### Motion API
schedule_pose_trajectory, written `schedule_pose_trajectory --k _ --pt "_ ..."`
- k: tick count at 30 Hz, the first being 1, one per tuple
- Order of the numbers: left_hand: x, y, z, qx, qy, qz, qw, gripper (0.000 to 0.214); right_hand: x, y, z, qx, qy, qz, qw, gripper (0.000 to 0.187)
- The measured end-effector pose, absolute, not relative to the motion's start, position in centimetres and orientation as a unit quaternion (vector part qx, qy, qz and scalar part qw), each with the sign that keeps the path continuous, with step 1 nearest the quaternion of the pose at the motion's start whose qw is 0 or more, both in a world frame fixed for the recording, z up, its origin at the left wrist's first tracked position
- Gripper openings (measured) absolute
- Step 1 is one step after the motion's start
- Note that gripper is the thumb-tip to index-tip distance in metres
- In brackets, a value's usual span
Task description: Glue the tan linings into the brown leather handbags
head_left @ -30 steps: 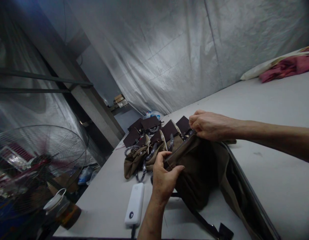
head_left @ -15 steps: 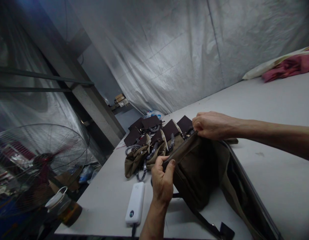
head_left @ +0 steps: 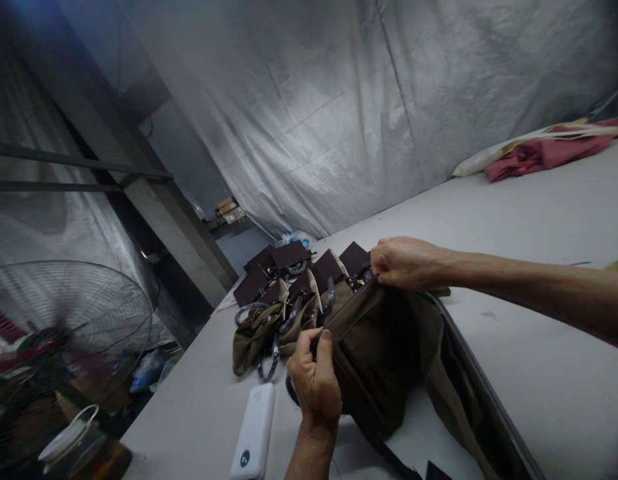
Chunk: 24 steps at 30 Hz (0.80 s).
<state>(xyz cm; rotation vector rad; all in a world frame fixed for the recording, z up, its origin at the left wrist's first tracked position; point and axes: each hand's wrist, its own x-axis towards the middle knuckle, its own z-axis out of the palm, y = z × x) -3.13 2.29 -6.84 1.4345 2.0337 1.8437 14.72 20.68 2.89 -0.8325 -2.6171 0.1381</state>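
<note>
An olive-brown fabric bag (head_left: 373,347) with dark edging hangs between my two hands over the white table (head_left: 189,413). My left hand (head_left: 316,380) pinches one end of its top edge between thumb and fingers. Farther off, my right hand (head_left: 401,263) is closed on the other end of that edge, its fingertips partly hidden. The bag's long dark-bordered side spreads toward the lower right, and a dark strap trails below. Just beyond my left hand lies a pile of similar bags (head_left: 253,340) with dark brown flaps and plastic-wrapped handles.
On the table by my left forearm is a white power bank (head_left: 255,430). A jar of brown liquid (head_left: 96,450) stands at the lower left edge, with a large fan (head_left: 63,333) beyond it. Red cloth (head_left: 543,157) lies at the far right against the silver sheeting (head_left: 333,113).
The whole view has shifted, so the table and its things appear farther left and slightly lower. Both hands keep their grip on the bag's edge.
</note>
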Motion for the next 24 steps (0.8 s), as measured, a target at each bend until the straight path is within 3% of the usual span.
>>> schedule_pose_trajectory --k 14,24 --pt "-3.5 2.9 -5.9 0.458 0.690 0.560 -0.009 0.033 16.3 21.9 2.0 -0.237 -0.932 0.168 0.216 0.012" --pt "-3.0 2.5 -5.8 0.467 0.697 0.543 -0.049 0.037 15.5 21.5 2.6 -0.277 -0.941 0.092 0.172 0.007"
